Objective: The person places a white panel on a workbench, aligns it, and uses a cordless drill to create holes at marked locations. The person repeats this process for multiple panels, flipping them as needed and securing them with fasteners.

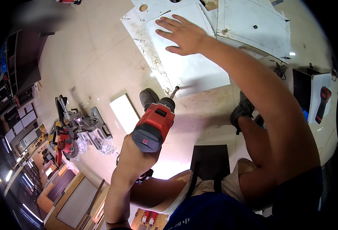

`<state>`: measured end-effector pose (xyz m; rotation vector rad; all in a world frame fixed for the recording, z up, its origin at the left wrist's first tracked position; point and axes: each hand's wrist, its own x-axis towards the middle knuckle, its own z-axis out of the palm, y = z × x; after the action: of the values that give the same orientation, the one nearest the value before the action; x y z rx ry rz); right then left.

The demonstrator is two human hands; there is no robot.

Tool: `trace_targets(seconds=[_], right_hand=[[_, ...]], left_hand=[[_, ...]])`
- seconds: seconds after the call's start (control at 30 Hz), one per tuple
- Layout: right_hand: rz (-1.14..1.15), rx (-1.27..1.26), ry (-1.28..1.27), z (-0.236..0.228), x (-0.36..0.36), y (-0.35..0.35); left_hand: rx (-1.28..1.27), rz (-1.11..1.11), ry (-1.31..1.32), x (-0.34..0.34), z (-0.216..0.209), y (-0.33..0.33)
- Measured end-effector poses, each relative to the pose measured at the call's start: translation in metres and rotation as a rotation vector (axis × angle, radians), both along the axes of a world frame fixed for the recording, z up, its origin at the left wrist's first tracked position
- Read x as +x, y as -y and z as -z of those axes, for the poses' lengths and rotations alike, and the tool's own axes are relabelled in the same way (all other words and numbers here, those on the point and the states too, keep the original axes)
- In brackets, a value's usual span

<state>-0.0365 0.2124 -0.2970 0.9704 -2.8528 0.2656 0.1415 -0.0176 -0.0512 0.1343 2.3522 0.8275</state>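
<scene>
My left hand (137,156) is wrapped round the handle of a red and black cordless drill (159,120), its back end toward me. A long bit (174,92) in the chuck points away from me, its tip over the near left corner of a white sheet (194,73). Whether the tip touches the sheet cannot be made out. My right hand (186,36) lies flat on the far part of that sheet, fingers spread. Beneath it is a larger, dirt-stained protective-film-covered board (148,48) with printed marks and a round hole.
A second white panel (253,32) lies at the far right. A red mitre saw (67,142) stands on the floor at left, near a narrow white board (125,113). Another red power tool (323,103) rests on a box at right. My shoes flank the work; a black panel (211,159) is between my legs.
</scene>
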Motion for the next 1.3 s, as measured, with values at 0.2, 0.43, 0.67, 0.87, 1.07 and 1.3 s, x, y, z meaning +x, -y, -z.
trace_targets(seconds=[0.2, 0.43, 0.67, 0.87, 1.07, 1.3], right_hand=[[-0.002, -0.052, -0.003, -0.001, 0.0, 0.004], [0.008, -0.01, -0.024, 0.001, 0.001, 0.0], [-0.031, -0.04, 0.008, -0.002, 0.0, 0.001], [-0.081, -0.129, 0.086, -0.014, -0.001, -0.004], [-0.078, -0.096, 0.114, -0.02, 0.001, -0.005], [-0.062, -0.043, 0.134, -0.021, -0.001, -0.003]], left_hand=[[-0.033, -0.008, 0.035, 0.007, 0.001, 0.004], [-0.001, -0.03, -0.011, 0.006, 0.0, -0.003], [-0.006, -0.029, 0.003, 0.006, 0.003, 0.001], [0.004, -0.037, -0.005, 0.007, 0.001, -0.001], [0.001, -0.025, 0.008, 0.002, -0.001, -0.003], [-0.013, -0.027, 0.01, 0.005, 0.001, -0.002]])
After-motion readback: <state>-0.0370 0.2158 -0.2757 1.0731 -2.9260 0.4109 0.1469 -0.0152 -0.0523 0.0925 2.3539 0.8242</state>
